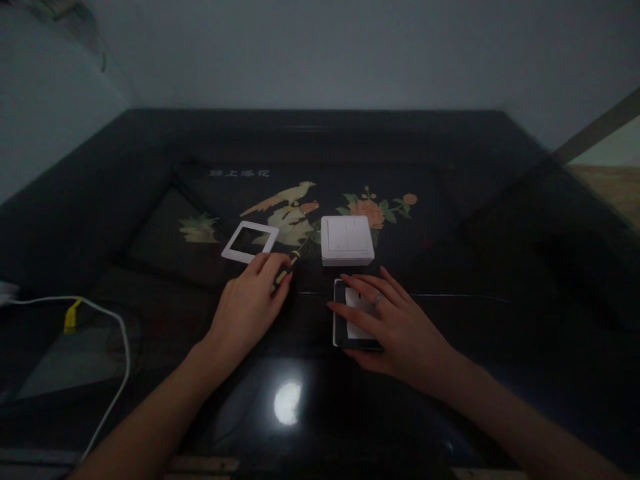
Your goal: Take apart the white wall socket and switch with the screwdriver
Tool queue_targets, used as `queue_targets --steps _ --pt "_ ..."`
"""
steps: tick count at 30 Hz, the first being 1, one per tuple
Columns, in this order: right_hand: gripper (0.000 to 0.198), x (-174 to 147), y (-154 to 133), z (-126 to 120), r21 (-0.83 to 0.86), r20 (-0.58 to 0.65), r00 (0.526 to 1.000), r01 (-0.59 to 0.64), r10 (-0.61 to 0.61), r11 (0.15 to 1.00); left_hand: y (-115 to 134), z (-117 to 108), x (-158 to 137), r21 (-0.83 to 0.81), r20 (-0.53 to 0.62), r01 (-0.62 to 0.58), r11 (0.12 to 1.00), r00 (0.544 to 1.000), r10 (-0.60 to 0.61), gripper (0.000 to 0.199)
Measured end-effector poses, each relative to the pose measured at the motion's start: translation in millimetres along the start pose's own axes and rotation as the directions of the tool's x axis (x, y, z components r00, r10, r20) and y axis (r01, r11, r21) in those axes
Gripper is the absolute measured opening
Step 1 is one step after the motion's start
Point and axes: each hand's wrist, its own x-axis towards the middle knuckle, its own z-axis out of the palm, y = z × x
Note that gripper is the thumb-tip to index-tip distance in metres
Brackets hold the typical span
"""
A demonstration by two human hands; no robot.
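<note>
Dark tabletop [475, 253], panel [341, 335] half-hidden, fingers [356, 315] atop

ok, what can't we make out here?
All in the head view:
Black-backed panel: right part hidden under the right hand.
Screwdriver: part of its handle covered by the left hand.
White switch block: corner print too small.
White object far left: cut off by the picture edge.

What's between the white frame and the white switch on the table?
In the head view, part of the decorative bird picture shows there, and a screwdriver-like tool, held in the left hand, points into that gap.
</note>
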Motion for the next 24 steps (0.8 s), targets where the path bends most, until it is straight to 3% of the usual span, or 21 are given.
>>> queue_targets --steps 10,17,20,24 --pt "0.056 -2.1 0.6 1.9 -0.026 -0.023 0.999 0.045 -0.046 0.999 6.6 6.9 -3.2 0.043 0.084 -0.043 0.998 0.996 0.04 0.022" --pt "0.059 -3.2 0.0 0.5 -0.037 0.019 0.999 0.036 -0.035 0.999 10.1 12.5 -5.6 0.133 0.124 -0.139 0.981 0.985 0.123 0.039" --pt "0.063 -2.9 1.0 1.4 -0.026 0.016 1.0 0.02 -0.019 0.999 5.3 7.6 -6.4 0.097 0.085 -0.197 0.976 0.978 0.189 0.047" --pt "0.064 -2.4 2.0 3.7 -0.021 -0.011 1.0 0.019 -0.02 1.0 1.7 0.7 -11.6 -0.107 0.108 -0.325 0.94 0.936 0.336 0.08"
